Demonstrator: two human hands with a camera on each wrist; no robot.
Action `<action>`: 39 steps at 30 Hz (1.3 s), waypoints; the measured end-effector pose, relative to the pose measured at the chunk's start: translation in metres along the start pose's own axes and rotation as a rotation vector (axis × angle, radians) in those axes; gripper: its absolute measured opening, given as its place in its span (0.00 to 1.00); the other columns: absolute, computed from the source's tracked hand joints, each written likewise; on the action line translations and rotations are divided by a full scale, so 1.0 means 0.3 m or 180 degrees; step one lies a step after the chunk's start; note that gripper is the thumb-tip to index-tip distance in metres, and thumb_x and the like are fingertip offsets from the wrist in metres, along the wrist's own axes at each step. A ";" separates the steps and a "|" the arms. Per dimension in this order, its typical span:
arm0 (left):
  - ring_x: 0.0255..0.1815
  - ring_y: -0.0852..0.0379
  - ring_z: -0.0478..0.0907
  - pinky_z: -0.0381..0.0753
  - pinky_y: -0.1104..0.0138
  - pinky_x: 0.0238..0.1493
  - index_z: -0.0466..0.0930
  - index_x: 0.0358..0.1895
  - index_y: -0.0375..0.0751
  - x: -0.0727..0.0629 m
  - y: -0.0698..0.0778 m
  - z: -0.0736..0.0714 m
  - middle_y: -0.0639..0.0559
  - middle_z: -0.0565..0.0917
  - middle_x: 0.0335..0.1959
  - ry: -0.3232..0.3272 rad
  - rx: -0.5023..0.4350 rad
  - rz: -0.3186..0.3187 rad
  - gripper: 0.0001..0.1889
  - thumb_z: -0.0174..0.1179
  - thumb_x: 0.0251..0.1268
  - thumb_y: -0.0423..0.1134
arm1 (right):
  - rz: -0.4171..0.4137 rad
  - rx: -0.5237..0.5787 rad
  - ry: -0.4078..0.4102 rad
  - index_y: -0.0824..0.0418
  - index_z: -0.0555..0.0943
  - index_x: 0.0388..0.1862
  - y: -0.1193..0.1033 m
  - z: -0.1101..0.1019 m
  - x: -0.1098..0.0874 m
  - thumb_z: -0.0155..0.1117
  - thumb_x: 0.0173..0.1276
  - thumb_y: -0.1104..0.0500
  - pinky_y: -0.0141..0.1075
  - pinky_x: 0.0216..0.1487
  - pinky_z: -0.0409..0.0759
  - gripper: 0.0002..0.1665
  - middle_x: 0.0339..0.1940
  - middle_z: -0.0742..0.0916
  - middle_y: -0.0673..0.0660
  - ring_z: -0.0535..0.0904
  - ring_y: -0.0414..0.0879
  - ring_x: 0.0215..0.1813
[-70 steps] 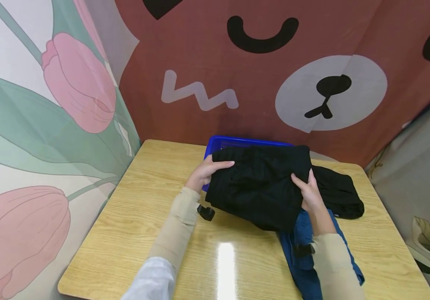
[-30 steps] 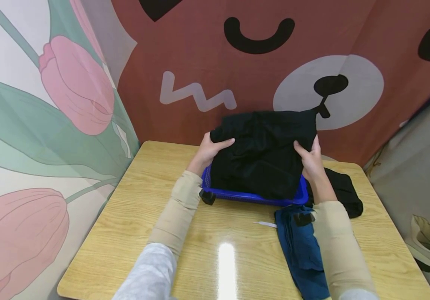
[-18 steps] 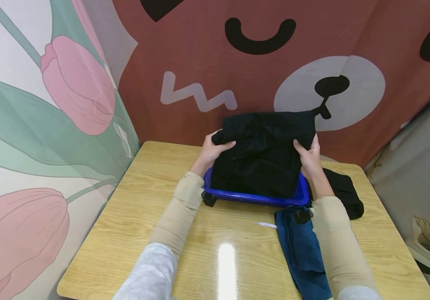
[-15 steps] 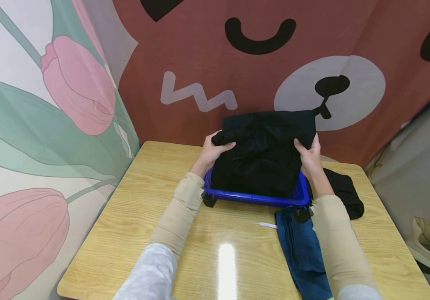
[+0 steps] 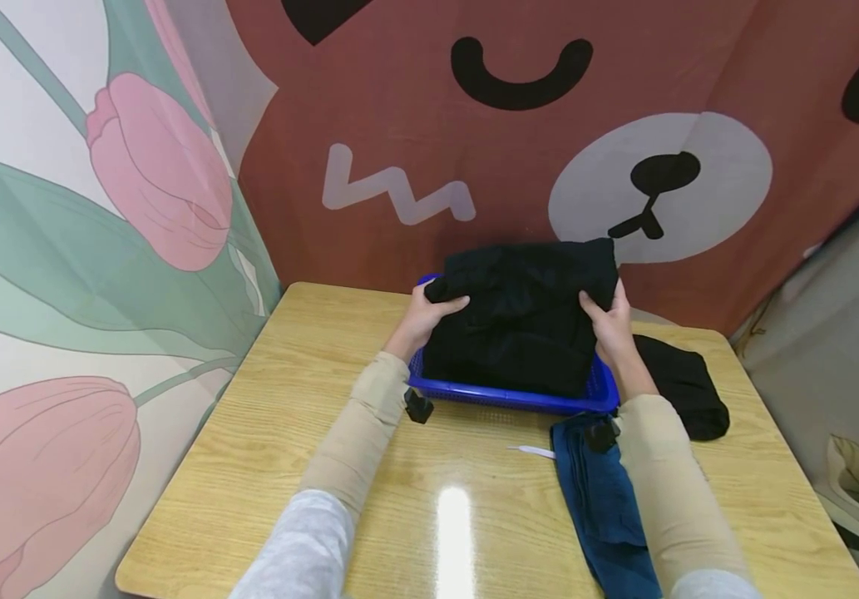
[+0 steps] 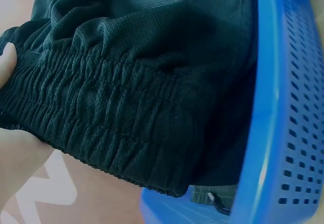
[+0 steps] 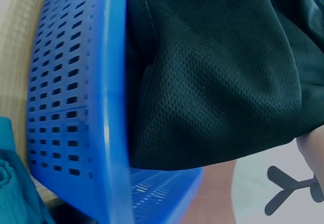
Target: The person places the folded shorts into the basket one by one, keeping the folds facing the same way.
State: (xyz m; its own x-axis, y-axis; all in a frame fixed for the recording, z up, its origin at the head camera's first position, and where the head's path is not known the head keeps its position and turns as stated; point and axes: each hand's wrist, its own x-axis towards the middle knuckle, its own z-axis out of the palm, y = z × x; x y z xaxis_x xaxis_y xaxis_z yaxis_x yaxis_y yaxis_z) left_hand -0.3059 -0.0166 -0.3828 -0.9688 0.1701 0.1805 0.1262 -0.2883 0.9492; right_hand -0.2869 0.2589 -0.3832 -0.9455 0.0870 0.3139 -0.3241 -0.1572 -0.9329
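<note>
A folded pair of black pants (image 5: 519, 324) with a gathered elastic waistband (image 6: 116, 107) is held tilted. Its lower edge sits inside a blue plastic basket (image 5: 504, 398), while its upper part rises past the far rim. My left hand (image 5: 425, 316) pinches the left side at the waistband, thumb on top. At the opposite side, my right hand (image 5: 612, 324) grips the cloth, thumb on the near face and fingers mostly hidden behind. In the left wrist view, grey-green cloth (image 6: 202, 194) with a dark cord shows inside the basket below the pants.
Folded blue pants (image 5: 601, 507) lie on the wooden table (image 5: 287, 499) in front of the basket's right corner, beneath the right forearm. A thin white strip (image 5: 532, 451) pokes out at their left. Another folded black garment (image 5: 687, 387) lies right of the basket. A printed curtain (image 5: 399, 100) hangs behind.
Both hands first carried the black pants from in front of the basket up and back over it. Since half a second ago, their upper edge has come down toward the basket.
</note>
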 end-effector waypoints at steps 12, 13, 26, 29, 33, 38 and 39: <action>0.45 0.55 0.70 0.70 0.62 0.52 0.67 0.54 0.29 0.014 -0.072 -0.021 0.44 0.73 0.50 0.0331 0.0106 -0.0633 0.25 0.64 0.51 0.29 | 0.0433 -0.0254 0.0096 0.54 0.60 0.62 0.085 -0.026 -0.010 0.55 0.65 0.59 0.27 0.43 0.71 0.27 0.54 0.69 0.52 0.69 0.41 0.50; 0.44 0.55 0.71 0.70 0.62 0.51 0.67 0.54 0.28 0.017 -0.080 -0.023 0.44 0.73 0.49 0.0354 0.0077 -0.0683 0.25 0.64 0.51 0.29 | 0.0472 -0.0302 0.0095 0.54 0.59 0.62 0.092 -0.028 -0.010 0.55 0.65 0.58 0.26 0.43 0.71 0.28 0.55 0.69 0.52 0.68 0.42 0.50; 0.34 0.57 0.75 0.76 0.66 0.40 0.71 0.51 0.29 0.046 -0.144 -0.037 0.44 0.77 0.43 0.0497 0.0089 -0.0873 0.23 0.64 0.51 0.32 | 0.0794 -0.0481 0.0141 0.56 0.51 0.69 0.166 -0.041 -0.005 0.52 0.67 0.57 0.39 0.60 0.59 0.35 0.65 0.62 0.57 0.58 0.49 0.62; 0.36 0.57 0.75 0.76 0.66 0.41 0.71 0.52 0.29 0.052 -0.159 -0.041 0.44 0.77 0.44 0.0528 0.0147 -0.0898 0.23 0.65 0.51 0.33 | 0.0855 -0.0580 0.0190 0.57 0.54 0.67 0.181 -0.040 -0.005 0.52 0.67 0.56 0.40 0.59 0.59 0.32 0.63 0.63 0.57 0.60 0.49 0.61; 0.40 0.56 0.73 0.74 0.66 0.44 0.69 0.54 0.30 0.058 -0.175 -0.045 0.44 0.75 0.48 0.0541 0.0249 -0.0941 0.26 0.65 0.51 0.34 | 0.0974 -0.0693 0.0278 0.58 0.58 0.63 0.201 -0.041 -0.006 0.52 0.67 0.55 0.40 0.56 0.61 0.27 0.57 0.66 0.55 0.62 0.48 0.57; 0.47 0.53 0.71 0.71 0.64 0.50 0.65 0.57 0.30 0.069 -0.186 -0.046 0.42 0.71 0.54 0.0551 0.0410 -0.0987 0.29 0.65 0.51 0.36 | 0.1092 -0.0734 0.0389 0.61 0.60 0.60 0.215 -0.038 -0.008 0.51 0.68 0.56 0.37 0.52 0.63 0.25 0.53 0.68 0.53 0.65 0.44 0.51; 0.48 0.53 0.70 0.71 0.64 0.50 0.65 0.57 0.30 0.070 -0.189 -0.047 0.42 0.71 0.54 0.0558 0.0455 -0.1002 0.30 0.65 0.52 0.37 | 0.1102 -0.0749 0.0403 0.62 0.60 0.60 0.217 -0.037 -0.008 0.51 0.68 0.57 0.36 0.52 0.63 0.24 0.52 0.68 0.53 0.66 0.44 0.50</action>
State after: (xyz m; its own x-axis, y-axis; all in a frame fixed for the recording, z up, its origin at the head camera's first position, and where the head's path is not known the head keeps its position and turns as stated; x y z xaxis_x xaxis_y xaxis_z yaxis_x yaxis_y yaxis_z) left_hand -0.3364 -0.0100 -0.4363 -0.9851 0.0621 -0.1606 -0.1668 -0.1114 0.9797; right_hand -0.3053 0.2593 -0.4465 -0.9810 0.1908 -0.0350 0.0412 0.0290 -0.9987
